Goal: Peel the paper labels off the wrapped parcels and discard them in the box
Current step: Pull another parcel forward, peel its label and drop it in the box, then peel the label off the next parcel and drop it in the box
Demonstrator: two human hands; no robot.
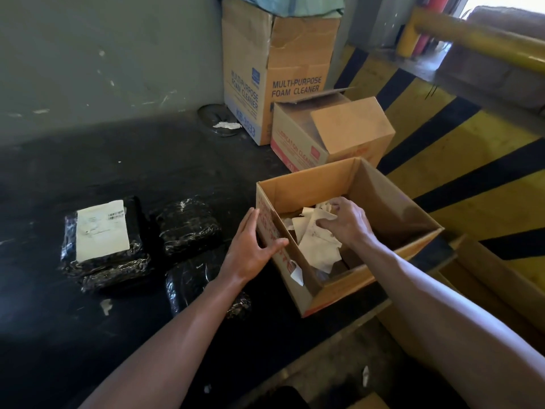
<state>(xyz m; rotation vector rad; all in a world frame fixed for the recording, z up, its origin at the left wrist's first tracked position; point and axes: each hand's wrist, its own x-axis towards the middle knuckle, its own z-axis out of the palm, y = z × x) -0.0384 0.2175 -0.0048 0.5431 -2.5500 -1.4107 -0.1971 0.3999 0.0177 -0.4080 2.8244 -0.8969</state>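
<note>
Three parcels wrapped in black film lie on the dark floor. The left parcel (103,246) carries a cream paper label (101,230). A bare parcel (188,225) sits to its right, and another (194,283) lies partly under my left forearm. An open cardboard box (392,208) stands at centre right with crumpled peeled labels (315,240) inside. My left hand (250,249) rests flat against the box's left wall, fingers apart. My right hand (345,221) is down inside the box on the papers, fingers curled; whether it grips one is unclear.
A tall foam cleaner carton (277,72) and a smaller open carton (333,134) stand behind the box. Yellow and black hazard stripes (460,160) and a yellow rail (477,39) lie to the right. Paper scraps (106,307) dot the floor. A grey wall (103,60) closes the back.
</note>
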